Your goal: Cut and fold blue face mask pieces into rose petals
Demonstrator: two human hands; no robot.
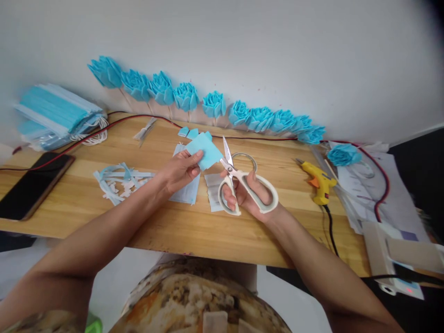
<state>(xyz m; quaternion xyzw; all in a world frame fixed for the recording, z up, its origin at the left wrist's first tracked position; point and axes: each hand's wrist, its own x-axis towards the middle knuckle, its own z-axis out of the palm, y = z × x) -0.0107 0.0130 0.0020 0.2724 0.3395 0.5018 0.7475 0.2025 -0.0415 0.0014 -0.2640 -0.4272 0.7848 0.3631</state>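
Between the thumb and fingers of my left hand (182,171) is a square piece of light blue fabric (206,151). My right hand (248,192) has its thumb and fingers through the handles of white-handled scissors (230,169). The blades are spread apart, and the lower one is close to the fabric's right corner; whether they touch I cannot tell. Below the left hand lies a pale blue face mask (187,189). A whitish sheet (213,187) lies partly behind the scissors. Small cut blue pieces (188,133) rest just beyond the fabric.
Blue fabric flowers (186,96) on sticks line the wall. A mask stack (57,111) and a phone (36,185) are at left, near cut strips (120,180). Rightward lie a tape roll (255,159), a yellow glue gun (319,182), papers (388,185) and a power strip (379,245).
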